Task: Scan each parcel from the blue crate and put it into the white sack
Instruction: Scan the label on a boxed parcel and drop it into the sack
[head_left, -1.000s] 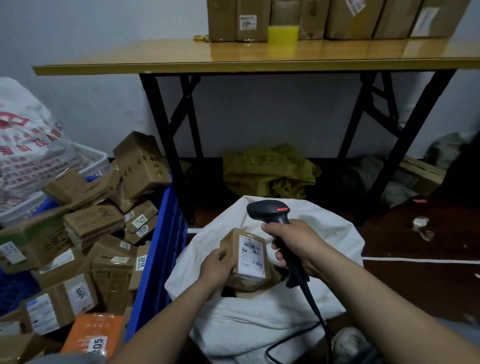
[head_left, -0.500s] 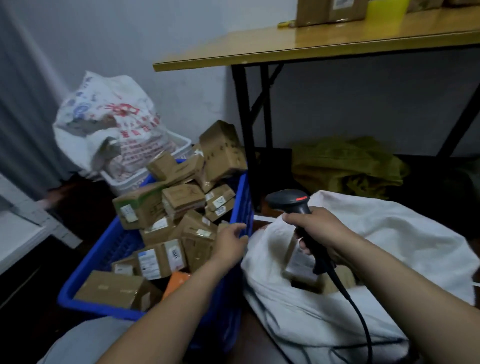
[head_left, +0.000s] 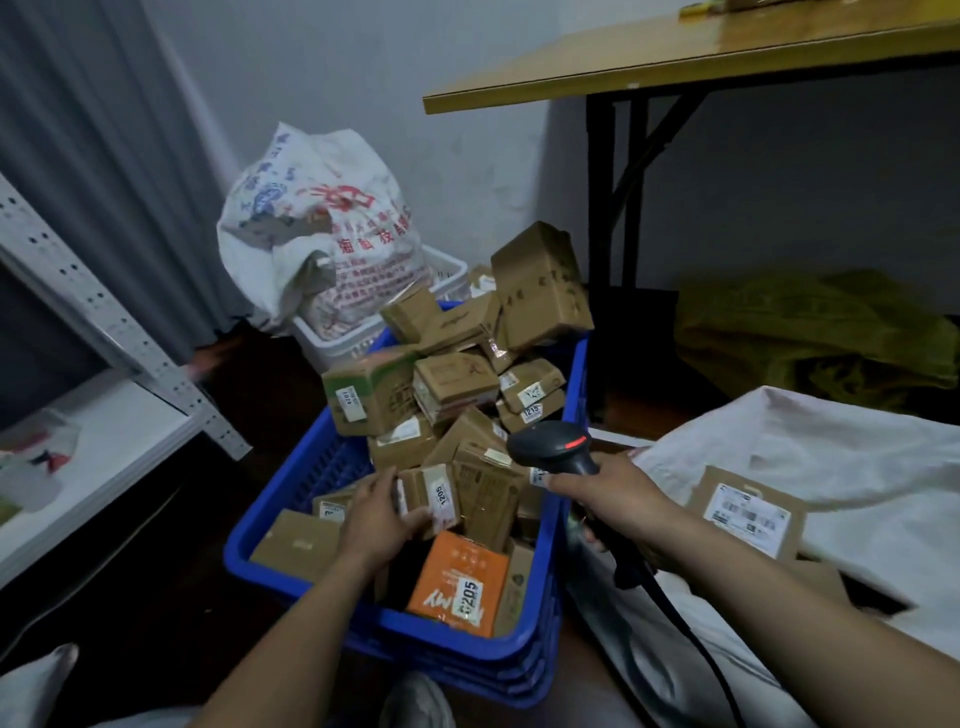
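Observation:
The blue crate (head_left: 291, 525) stands in the middle, heaped with several brown cardboard parcels and an orange one (head_left: 457, 584) at its near end. My left hand (head_left: 376, 517) reaches into the crate and grips a small brown parcel with a white label reading 1205 (head_left: 434, 496). My right hand (head_left: 615, 493) holds the black barcode scanner (head_left: 553, 449) over the crate's right rim; its cable trails down to the right. The white sack (head_left: 841, 452) lies open at the right, with a labelled parcel (head_left: 748, 512) lying in its mouth.
A printed white bag (head_left: 322, 218) sits in a white basket (head_left: 447, 270) behind the crate. A yellow-topped folding table (head_left: 675, 57) stands above the sack, with a green sack (head_left: 810, 332) under it. A white metal shelf (head_left: 98, 436) runs along the left. My shoe (head_left: 418, 701) is at the bottom.
The parcel I was scanning now lies in the white sack. My view has turned left to the crate, and my left hand has gone in and taken hold of another parcel.

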